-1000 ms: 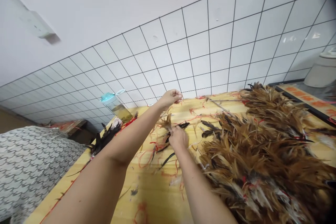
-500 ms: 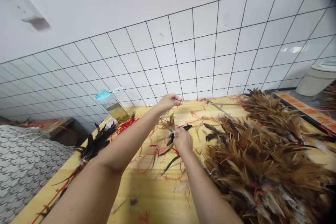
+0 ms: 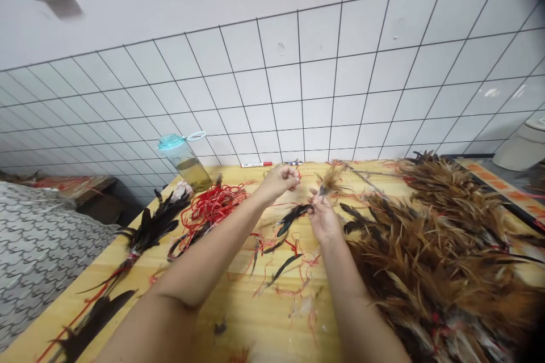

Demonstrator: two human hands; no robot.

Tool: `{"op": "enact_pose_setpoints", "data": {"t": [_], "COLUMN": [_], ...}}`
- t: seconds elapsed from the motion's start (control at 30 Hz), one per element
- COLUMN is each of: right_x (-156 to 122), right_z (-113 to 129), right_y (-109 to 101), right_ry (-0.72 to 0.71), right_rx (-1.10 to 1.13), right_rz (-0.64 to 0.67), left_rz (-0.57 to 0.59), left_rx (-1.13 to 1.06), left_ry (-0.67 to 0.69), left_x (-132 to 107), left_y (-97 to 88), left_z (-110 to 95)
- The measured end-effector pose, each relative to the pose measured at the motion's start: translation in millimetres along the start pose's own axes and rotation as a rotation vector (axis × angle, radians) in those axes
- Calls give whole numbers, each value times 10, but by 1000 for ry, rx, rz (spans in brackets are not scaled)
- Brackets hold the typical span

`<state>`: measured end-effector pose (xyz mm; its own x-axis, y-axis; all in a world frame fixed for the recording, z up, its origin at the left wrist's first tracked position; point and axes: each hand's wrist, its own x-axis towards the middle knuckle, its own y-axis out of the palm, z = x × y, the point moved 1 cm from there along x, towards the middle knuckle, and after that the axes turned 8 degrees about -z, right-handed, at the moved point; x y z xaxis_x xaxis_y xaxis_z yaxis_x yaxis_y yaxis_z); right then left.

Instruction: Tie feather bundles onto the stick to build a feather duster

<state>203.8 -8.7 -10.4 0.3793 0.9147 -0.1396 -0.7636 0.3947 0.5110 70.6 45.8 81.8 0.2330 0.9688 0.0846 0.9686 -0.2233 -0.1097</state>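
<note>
My left hand (image 3: 281, 182) is closed in a pinch above the middle of the table, with a bit of red string (image 3: 298, 173) at its fingertips. Just to its right, my right hand (image 3: 324, 216) grips a small feather bunch (image 3: 333, 179) at its bound part. Fluffy brown feathers stick up from that grip, and black feathers (image 3: 294, 216) point out to the left of it. Below the hands, a loose dark feather (image 3: 284, 266) lies among scattered red strings (image 3: 293, 290) on the wooden table (image 3: 255, 323).
A large heap of brown feathers (image 3: 430, 244) covers the right side. To the left are tangled red string (image 3: 217, 204), a bottle of yellowish liquid (image 3: 191, 173) and tied black feathers (image 3: 151, 227). A red-capped marker (image 3: 256, 164) lies by the tiled wall (image 3: 281, 85).
My right hand has moved up and to the right with the feather bunch, palm turned more into view. The left hand is slightly lower, still pinching. The view has shifted a little.
</note>
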Motion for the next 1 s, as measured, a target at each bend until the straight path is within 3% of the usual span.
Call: {"op": "enact_pose_setpoints", "data": {"t": [0.13,0.37,0.6,0.73,0.87,1.0], "right_x": [-104,-85,-7,15,20,14], "right_z": [51,2,-66,-87,-65,0], "right_y": [104,106,70,60,41,20], "right_ry": [31,31,-109,-163,-108,-28], "right_rx": [70,-64,-247,-210,-103,-2], "right_rz": [88,141,86,95,68,126], "left_rz": [-18,-77,-45,-56,-23,11], "left_rx": [31,134,181,231,118,-37], "left_ry": [1,102,63,57,13,-31], "left_x": [-164,-224,-288,-339,-358,-340], "left_y": [125,163,143,158,211,251], "left_z": [255,503,550,507,536,629]}}
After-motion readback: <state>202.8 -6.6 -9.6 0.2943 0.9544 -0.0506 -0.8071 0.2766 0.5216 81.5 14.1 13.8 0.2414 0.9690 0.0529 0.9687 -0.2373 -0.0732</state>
